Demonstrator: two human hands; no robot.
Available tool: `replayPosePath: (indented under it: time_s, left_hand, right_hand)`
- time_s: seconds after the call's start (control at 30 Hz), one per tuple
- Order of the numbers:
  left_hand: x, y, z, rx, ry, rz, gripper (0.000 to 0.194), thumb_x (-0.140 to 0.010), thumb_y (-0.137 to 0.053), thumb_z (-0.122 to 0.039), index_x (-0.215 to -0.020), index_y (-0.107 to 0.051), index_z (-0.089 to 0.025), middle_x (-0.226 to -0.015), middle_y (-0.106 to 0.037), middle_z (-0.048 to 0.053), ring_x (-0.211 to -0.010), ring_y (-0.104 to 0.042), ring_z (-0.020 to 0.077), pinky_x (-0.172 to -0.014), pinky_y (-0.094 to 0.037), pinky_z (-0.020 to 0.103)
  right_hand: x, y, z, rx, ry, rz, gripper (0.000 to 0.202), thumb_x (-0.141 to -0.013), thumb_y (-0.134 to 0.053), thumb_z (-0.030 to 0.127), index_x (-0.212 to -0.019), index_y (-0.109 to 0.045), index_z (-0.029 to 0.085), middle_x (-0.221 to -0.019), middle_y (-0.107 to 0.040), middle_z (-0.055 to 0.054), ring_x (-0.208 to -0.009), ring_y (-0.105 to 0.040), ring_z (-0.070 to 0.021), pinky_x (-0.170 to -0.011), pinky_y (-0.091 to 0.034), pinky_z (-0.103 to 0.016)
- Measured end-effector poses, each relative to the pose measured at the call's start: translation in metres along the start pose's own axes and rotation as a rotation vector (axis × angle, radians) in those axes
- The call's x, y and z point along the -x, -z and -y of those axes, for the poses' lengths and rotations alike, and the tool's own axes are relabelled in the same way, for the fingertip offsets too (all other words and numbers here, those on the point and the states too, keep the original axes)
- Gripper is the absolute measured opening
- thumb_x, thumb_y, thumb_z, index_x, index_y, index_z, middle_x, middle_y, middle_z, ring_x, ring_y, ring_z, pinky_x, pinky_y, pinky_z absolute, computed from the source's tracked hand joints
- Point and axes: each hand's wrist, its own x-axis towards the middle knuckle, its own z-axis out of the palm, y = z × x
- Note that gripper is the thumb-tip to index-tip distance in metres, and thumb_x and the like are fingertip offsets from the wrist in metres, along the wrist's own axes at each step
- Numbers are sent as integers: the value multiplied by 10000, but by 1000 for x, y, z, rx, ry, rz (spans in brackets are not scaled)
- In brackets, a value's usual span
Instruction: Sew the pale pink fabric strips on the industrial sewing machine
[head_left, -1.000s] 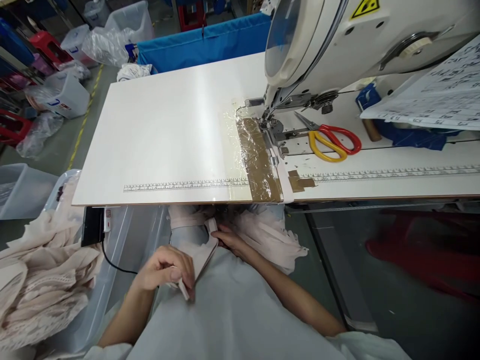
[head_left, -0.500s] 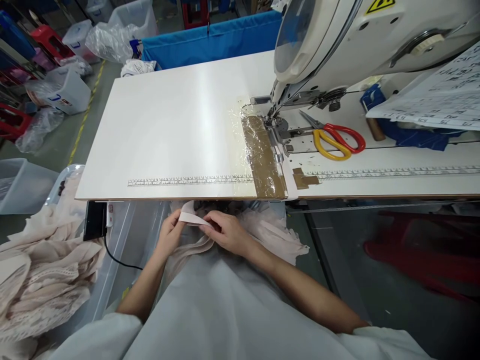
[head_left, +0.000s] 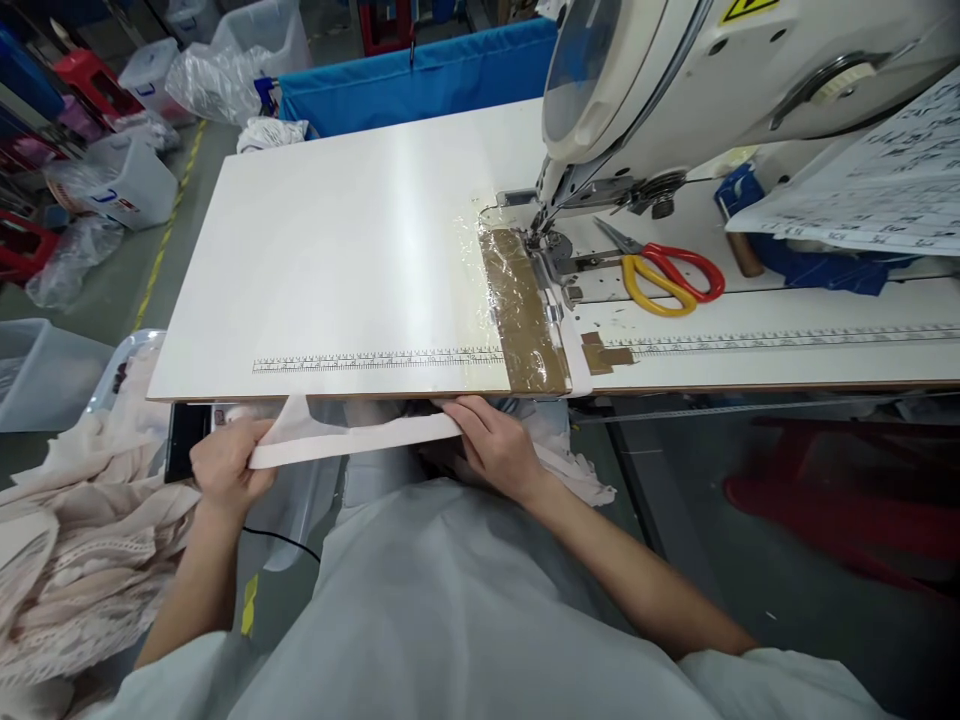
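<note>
The pale pink fabric strip (head_left: 352,440) stretches level just below the near edge of the wide white worktable (head_left: 337,260), pulled taut between both hands. The cream sewing machine (head_left: 712,80) stands on the table's right part. The left hand (head_left: 225,462) is clenched on the strip's left end; the right hand (head_left: 491,445) pinches its right end. Red-and-yellow scissors (head_left: 664,278) lie beside the needle.
</note>
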Motion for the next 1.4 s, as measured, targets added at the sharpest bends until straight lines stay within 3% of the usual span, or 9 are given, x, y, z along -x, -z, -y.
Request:
replayPosePath:
  time_s: [0.1,0.2,0.3,0.43,0.7,0.87,0.97,1.17,1.4]
  left_hand:
    - [38,-32,11,-125,96,365,235,-828,-494,-297,-903,-668,-158,-707,-656,73,-683,-626,210,-606,-453,287]
    - [77,-69,8,-116,278,737,494,-812,-503,-401,-1205,-565,-110,-1140,-634,196,-1107,-570,355,-836,-488,476]
    - [87,-90,-13,75,360,667,550,-865,-495,-402,-1335,-445,-121,-1335,-512,207,-1292,-435,344,-989,-414,547]
    - [54,-113,-66,443,331,553,294,-947,-421,-291,-1161,-583,-171,-1107,-646,110,-1066,-587,219,-914,-495,380]
    - [11,-184,-163,454,-125,1101,172,-841,-588,-145,-998,-653,-117,-978,-669,93,-933,-633,220,-778,-505,281]
    - [4,-176,-164,334,-148,1090,186,-878,-491,-107,-862,-676,-118,-974,-659,129,-893,-634,248,-698,-503,306]
    - [1,-167,-153,248,-94,1033,289,-896,-435,-110,-1074,-661,-130,-1026,-660,154,-857,-650,250,-647,-512,313]
    - [-8,-153,-150,690,-21,517,296,-907,-430,-175,-1119,-636,-158,-899,-717,86,-758,-675,160,-689,-542,256]
    - [-60,-124,-202,1647,942,463,258,-782,-693,-406,-864,-637,-168,-774,-654,19,-718,-623,133,-704,-526,251]
  right_hand:
    - [28,-1,-22,14,-54,141,313,-963,-353,128,-1218,-534,134,-1180,-611,-127,-974,-623,-235,-794,-517,-339]
    - [59,7,-40,24,-199,334,295,-972,-353,190,-1158,-579,154,-1156,-631,-110,-934,-633,-246,-787,-514,-367]
    - [89,22,-45,42,-315,403,281,-964,-348,177,-981,-628,176,-924,-683,-63,-797,-644,-224,-723,-490,-340]
    - [118,32,-28,85,-388,435,248,-957,-388,192,-914,-632,178,-889,-663,-57,-814,-626,-218,-703,-459,-315]
    - [148,30,-3,311,-561,450,140,-921,-502,264,-962,-596,168,-932,-607,-89,-851,-571,-261,-729,-423,-351]
    - [151,44,-11,203,-606,260,221,-973,-395,313,-1000,-567,177,-972,-615,-99,-896,-586,-261,-730,-429,-360]
    - [137,57,-23,100,-619,165,241,-991,-356,298,-967,-568,186,-924,-633,-85,-856,-600,-248,-733,-451,-362]
    - [77,88,-28,-247,-564,16,189,-993,-413,246,-1025,-595,206,-915,-639,-58,-822,-613,-191,-685,-479,-295]
    - [9,98,-21,-632,-266,99,307,-1008,-365,262,-1216,-582,199,-1213,-602,-87,-1164,-516,-211,-1001,-413,-392]
